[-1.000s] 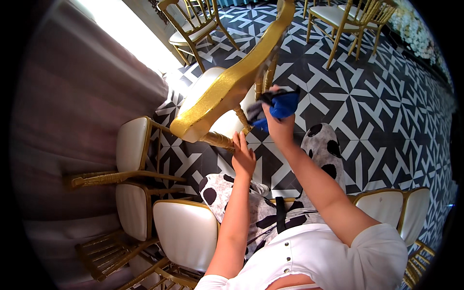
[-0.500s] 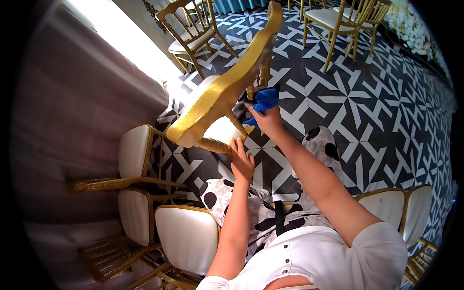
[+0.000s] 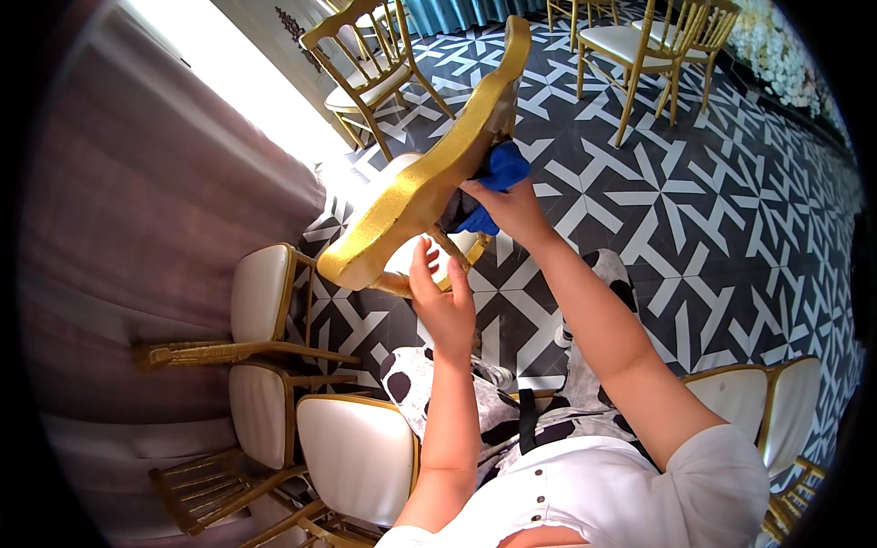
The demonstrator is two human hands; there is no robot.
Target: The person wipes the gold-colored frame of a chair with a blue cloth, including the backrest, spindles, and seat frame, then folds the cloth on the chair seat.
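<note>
The right hand (image 3: 513,212) is clamped on 1 bunched blue-and-dark cloth (image 3: 505,167). The cloth lies just beyond the palm, below the top rail (image 3: 429,187) of 1 gold chair (image 3: 477,135), which hides part of it; whether it touches the back's spindles I cannot tell. Blue folds show above and below the thumb, and the bundle's longer way runs from lower left to upper right.

The left hand (image 3: 446,315) is at the lower-left end of the chair's back, beside 1 turned spindle (image 3: 446,245), thumb and fingers apart; I cannot tell if they touch the wood.

The chair stands ahead of the person, back toward them, white seat (image 3: 388,173) pointing to the upper left. Its wavy rail has its long axis slanting from lower left to upper right.

Around it, 3 white-padded chairs (image 3: 356,452) stand at lower left by a mauve curtain (image 3: 164,228), 2 pale seats (image 3: 731,397) show at lower right, and 2 overlapping chairs (image 3: 621,43) stand at upper right, on the black-and-white floor (image 3: 658,187).
</note>
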